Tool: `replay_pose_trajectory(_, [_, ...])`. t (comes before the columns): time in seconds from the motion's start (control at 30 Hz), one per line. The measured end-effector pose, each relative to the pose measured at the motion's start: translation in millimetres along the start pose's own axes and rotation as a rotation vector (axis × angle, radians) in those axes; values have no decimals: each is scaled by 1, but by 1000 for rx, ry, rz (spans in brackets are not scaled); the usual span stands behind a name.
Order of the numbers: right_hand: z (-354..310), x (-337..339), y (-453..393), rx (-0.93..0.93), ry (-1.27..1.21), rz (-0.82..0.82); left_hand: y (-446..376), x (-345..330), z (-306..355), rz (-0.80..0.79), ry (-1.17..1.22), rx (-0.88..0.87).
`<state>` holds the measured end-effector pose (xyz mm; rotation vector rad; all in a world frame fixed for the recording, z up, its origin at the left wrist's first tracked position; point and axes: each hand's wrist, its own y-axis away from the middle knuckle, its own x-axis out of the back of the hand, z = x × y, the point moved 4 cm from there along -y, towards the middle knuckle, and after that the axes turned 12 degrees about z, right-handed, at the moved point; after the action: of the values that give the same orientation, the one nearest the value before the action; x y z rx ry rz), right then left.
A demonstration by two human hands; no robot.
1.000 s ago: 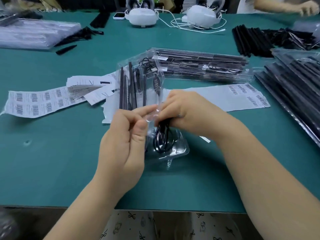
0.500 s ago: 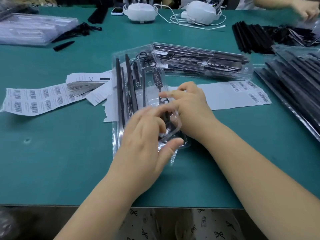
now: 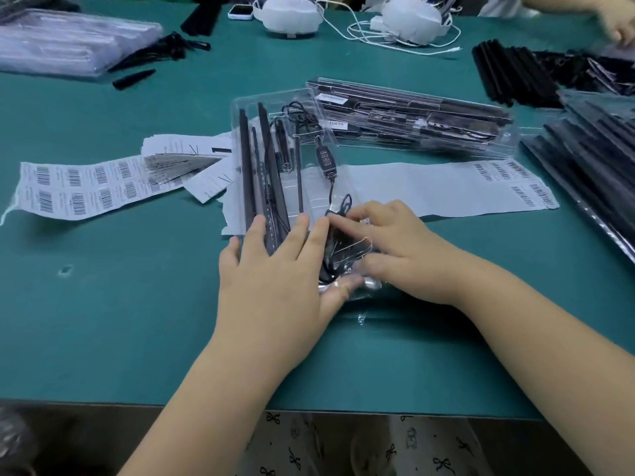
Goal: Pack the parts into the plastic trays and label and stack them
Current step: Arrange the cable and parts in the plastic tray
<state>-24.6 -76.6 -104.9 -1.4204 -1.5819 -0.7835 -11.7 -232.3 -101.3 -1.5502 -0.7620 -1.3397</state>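
Observation:
A clear plastic tray lies flat on the green table in front of me, holding long black strips, a black controller and a coiled black cable. My left hand lies palm down on the tray's near end, fingers spread over the strips. My right hand presses its fingertips on the tray's lid over the coiled cable. Behind the tray lies a stack of packed trays with white labels.
Barcode label sheets lie at the left and a mostly peeled label sheet at the right. Loose black strips fill the right edge. Bagged trays sit far left. White headsets and another person's hand are at the back.
The tray was held up tilted between both hands; it now lies flat on the table. Both hands have come down and press on its near end.

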Motion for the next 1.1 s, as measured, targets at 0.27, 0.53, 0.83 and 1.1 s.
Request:
replay_pose_trajectory(0.27, [-1, -4, 20, 38, 118, 17, 3, 1, -10, -27, -7, -125])
replay_pose_trajectory(0.53, [8, 5, -7, 35, 11, 63, 5, 1, -9, -54, -21, -172])
replay_pose_trajectory(0.83, [1, 3, -6, -14, -153, 362, 6, 3, -11, 92, 196, -142])
replay_pose_trajectory(1.1, [2, -5, 6, 47, 169, 106, 7, 0, -11, 72, 190, -148])
